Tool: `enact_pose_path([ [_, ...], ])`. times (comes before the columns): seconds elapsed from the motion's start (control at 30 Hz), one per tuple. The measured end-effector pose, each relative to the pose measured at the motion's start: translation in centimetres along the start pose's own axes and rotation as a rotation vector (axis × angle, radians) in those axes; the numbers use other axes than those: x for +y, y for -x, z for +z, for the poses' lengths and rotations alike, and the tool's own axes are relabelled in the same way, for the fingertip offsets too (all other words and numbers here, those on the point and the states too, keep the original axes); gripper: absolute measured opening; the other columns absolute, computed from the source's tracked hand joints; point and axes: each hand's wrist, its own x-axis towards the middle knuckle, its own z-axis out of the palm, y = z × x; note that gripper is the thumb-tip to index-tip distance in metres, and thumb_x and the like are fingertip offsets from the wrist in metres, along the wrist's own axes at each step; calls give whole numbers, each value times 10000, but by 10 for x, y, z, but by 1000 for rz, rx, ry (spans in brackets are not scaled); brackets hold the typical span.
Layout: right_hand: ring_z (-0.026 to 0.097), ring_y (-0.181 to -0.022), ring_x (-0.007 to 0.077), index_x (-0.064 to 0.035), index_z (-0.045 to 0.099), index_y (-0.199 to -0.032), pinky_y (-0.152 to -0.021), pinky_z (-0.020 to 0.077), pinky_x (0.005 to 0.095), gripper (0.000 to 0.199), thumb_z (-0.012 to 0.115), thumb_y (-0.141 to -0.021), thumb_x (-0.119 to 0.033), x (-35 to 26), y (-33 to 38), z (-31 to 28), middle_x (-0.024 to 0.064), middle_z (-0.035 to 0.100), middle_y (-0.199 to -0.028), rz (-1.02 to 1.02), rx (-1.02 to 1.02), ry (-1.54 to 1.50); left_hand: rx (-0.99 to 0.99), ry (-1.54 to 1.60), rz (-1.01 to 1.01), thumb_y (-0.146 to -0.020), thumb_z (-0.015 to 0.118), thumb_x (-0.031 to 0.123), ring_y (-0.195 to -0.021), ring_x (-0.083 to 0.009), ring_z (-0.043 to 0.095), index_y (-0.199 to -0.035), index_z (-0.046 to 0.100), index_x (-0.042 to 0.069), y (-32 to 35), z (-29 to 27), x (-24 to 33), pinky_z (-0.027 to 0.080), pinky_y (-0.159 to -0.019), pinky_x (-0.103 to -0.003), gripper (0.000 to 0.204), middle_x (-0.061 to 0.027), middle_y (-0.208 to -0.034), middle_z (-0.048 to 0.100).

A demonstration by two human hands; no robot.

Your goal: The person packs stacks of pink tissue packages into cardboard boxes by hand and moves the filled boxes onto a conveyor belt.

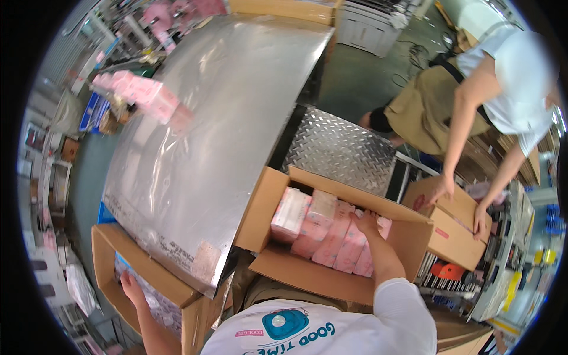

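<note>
My right hand [368, 225] lies with fingers spread on the pink printed packs [338, 241] standing in rows inside an open cardboard carton [307, 273]. A paler pack [322, 206] and a whitish-topped pack [291, 210] sit at the left end of those rows. Off to the left, my left hand [132, 290] hovers inside a second open box [105, 260]. Its fingers look apart, with nothing visible in them. Below and beside that hand are pale, purplish plastic-looking pieces [167, 310], too small to make out.
A sloping metal table [195, 148] stands ahead, with a row of pink packs [145, 94] at its far left. Beyond the carton is a textured metal plate [340, 151]. At the right, a co-worker's hands [444, 188] rest on a closed carton [452, 228].
</note>
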Motion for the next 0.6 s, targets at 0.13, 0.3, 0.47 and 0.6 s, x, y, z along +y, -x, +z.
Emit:
enact_pose_path([
  [0.13,151,-1346,382,-2,279,-1371,-1032,196,597,825,470,-818,-584,-35,-7,43,201,217,-1448,80,212,-104,-520,246,-1224,-875,491,322,-461,-200,453,-830,500,73,56,-56,-114,388,-403,-353,253,-35,-566,452],
  [0.3,82,-1374,359,-58,215,-1411,-1057,168,561,885,574,-771,-554,-89,88,21,194,134,-1481,-574,172,-286,-837,-69,-1213,-868,505,413,-529,-212,488,-911,527,85,164,21,-89,423,-456,-361,332,-73,-661,483],
  [0.47,86,-1381,335,-102,225,-1424,-1003,183,647,906,642,-730,-510,-189,163,35,147,137,-1494,-503,75,279,-966,-32,-1121,-865,508,432,-562,-209,506,-946,531,78,140,80,-44,434,-479,-357,363,-73,-702,503],
  [0.6,290,-1311,337,-94,386,-1358,-978,291,580,795,636,-734,-519,-166,26,73,140,342,-1420,-447,127,-143,-1003,1,-1111,-861,510,447,-588,-206,520,-973,535,74,127,101,-31,442,-499,-355,390,-73,-735,519],
])
